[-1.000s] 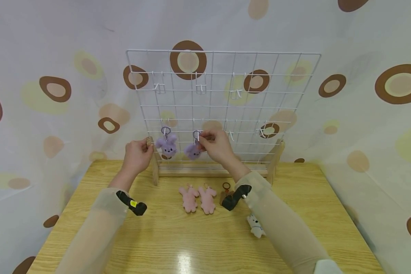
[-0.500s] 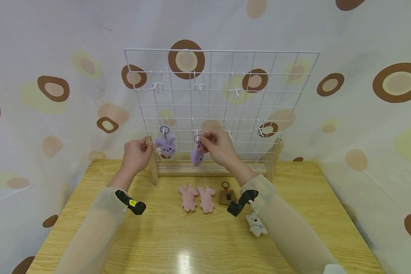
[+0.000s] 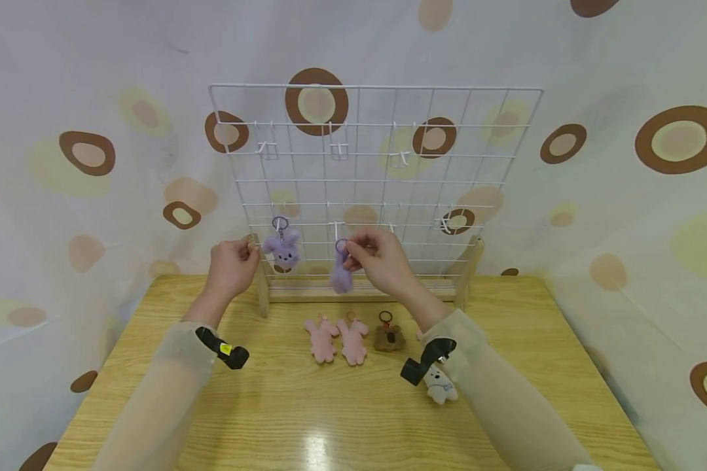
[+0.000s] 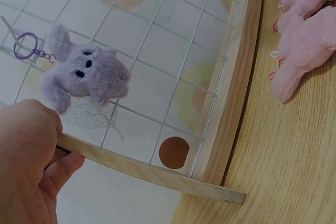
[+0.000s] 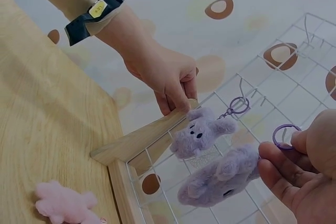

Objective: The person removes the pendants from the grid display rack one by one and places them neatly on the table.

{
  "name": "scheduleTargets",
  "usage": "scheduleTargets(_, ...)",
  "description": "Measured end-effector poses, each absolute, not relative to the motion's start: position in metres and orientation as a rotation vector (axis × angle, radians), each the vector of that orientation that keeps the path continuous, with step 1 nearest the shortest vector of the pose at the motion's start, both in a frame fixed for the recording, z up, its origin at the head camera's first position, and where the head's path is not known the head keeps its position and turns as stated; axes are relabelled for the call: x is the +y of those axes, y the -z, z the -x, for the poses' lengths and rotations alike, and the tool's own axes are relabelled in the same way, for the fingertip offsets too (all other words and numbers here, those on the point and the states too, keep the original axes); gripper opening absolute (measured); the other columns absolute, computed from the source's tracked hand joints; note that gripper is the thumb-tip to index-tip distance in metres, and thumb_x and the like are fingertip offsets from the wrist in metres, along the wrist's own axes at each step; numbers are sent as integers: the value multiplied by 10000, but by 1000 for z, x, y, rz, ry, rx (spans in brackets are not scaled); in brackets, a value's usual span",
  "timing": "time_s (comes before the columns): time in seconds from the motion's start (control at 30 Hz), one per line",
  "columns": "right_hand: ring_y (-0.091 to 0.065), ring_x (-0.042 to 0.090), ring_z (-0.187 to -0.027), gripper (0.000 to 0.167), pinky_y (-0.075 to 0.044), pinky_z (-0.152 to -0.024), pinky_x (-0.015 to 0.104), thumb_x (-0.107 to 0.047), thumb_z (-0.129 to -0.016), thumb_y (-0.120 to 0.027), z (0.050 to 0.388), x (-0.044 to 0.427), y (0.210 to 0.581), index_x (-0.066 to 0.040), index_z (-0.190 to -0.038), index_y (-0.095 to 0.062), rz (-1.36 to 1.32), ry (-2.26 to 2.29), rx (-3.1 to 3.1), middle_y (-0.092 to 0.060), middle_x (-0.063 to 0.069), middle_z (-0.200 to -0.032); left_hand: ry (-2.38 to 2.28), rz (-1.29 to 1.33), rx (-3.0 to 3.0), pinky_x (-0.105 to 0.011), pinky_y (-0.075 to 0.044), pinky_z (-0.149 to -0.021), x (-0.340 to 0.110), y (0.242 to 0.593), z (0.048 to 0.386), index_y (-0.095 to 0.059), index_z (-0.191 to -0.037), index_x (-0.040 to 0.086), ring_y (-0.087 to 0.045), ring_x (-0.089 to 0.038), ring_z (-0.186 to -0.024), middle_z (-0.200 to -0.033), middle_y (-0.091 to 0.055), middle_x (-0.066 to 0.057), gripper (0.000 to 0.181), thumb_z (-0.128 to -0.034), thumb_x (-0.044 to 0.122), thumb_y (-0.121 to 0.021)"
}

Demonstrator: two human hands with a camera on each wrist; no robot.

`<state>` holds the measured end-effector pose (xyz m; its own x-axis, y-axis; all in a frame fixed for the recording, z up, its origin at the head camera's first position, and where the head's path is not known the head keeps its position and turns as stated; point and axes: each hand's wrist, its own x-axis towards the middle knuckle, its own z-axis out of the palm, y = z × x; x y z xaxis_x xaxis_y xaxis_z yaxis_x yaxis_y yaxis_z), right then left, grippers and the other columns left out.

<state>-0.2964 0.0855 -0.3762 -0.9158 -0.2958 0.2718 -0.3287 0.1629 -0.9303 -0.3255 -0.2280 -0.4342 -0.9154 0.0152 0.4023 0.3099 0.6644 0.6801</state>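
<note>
The left hand (image 3: 230, 270) grips the top of the rack's left wooden leg (image 4: 131, 166). A purple plush keychain (image 3: 283, 250) hangs by its ring from a hook beside that hand. Between thumb and fingers, the right hand (image 3: 384, 263) pinches the purple ring (image 5: 285, 136) of a second purple plush (image 5: 218, 178). This plush dangles below the fingers, in front of the white wire grid (image 3: 370, 180), turned partly away in the head view. In that view the held ring is just below a hook on the grid.
On the wooden table (image 3: 283, 405) lie two pink plush keychains (image 3: 321, 340), a brown one (image 3: 389, 337) and a white one (image 3: 440, 386), partly behind the right wrist camera. Other white hooks (image 3: 338, 150) are on the grid. A patterned curtain (image 3: 124, 65) stands behind.
The right hand has moved slightly down and towards the person, bringing the second purple plush lower and its ring below the hook; the plush has turned. The left hand keeps its grip.
</note>
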Motion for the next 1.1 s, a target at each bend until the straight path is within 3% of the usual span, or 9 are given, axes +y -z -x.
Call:
scheduleTargets(0.57, -725, 268, -825, 124, -617, -774, 356, 20, -1060, -600, 281, 110, 387, 120, -1074, -673, -721, -1893, -2430, -715, 231, -1002, 1150, 254, -2523, -249, -374, -453, -229, 435, 325, -741, -1024, -98, -485, -144, -504, -667, -679, -93, 198, -1032, 42, -600)
scheduleTargets(0.8, -730, 307, -850, 122, -606, -823, 480, -4, -1058, -621, 274, 124, 394, 92, -1063, -696, -715, -1864, -2498, -731, 190, -975, 1146, 253, -2526, -250, -381, -455, -229, 436, 325, -749, -1048, -89, -498, -145, -506, -691, -706, -114, 202, -1035, 52, -605)
scheduleTargets(1.1, -729, 328, -881, 143, -612, -815, 396, -44, -1063, -631, 258, 139, 397, 82, -1077, -697, -682, -1804, -2564, -736, 167, -966, 1139, 253, -2524, -253, -373, -456, -228, 433, 324, -744, -1069, -100, -488, -152, -512, -682, -684, -99, 191, -1026, 25, -606)
